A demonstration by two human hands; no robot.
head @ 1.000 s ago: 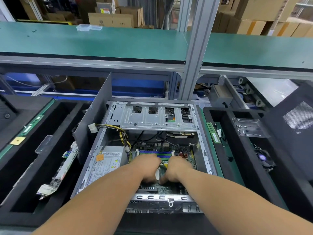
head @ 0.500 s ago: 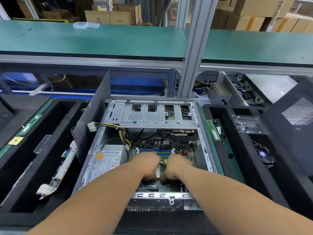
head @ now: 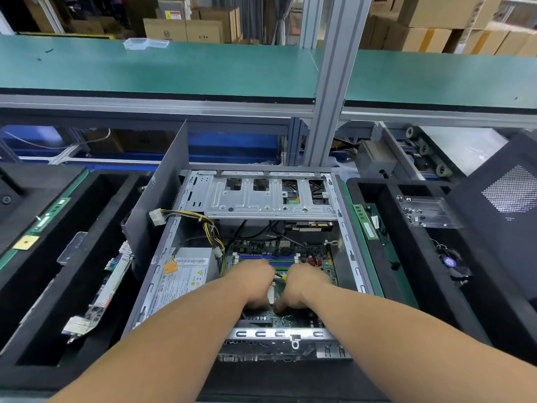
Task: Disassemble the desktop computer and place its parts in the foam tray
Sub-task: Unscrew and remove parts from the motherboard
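The open desktop case (head: 345, 228) lies flat in front of me, with its silver drive cage (head: 261, 202) at the far end and the power supply (head: 183, 277) at the left. My left hand (head: 255, 283) and my right hand (head: 302, 286) are side by side on the motherboard (head: 273, 248), just below the memory slots. A silver processor (head: 271, 293) shows in the gap between them. Both hands' fingers bend down with the tips at the board beside it; what they hold is hidden.
Black foam trays flank the case. The left tray (head: 43, 370) holds an expansion card (head: 107, 289). The right tray (head: 354, 184) holds a memory stick (head: 365, 221), a clear screw box (head: 427, 212) and a fan (head: 449, 261). A grey panel (head: 162, 199) stands at the case's left wall.
Both hands stay at the same spot on the motherboard. Only my view has shifted slightly.
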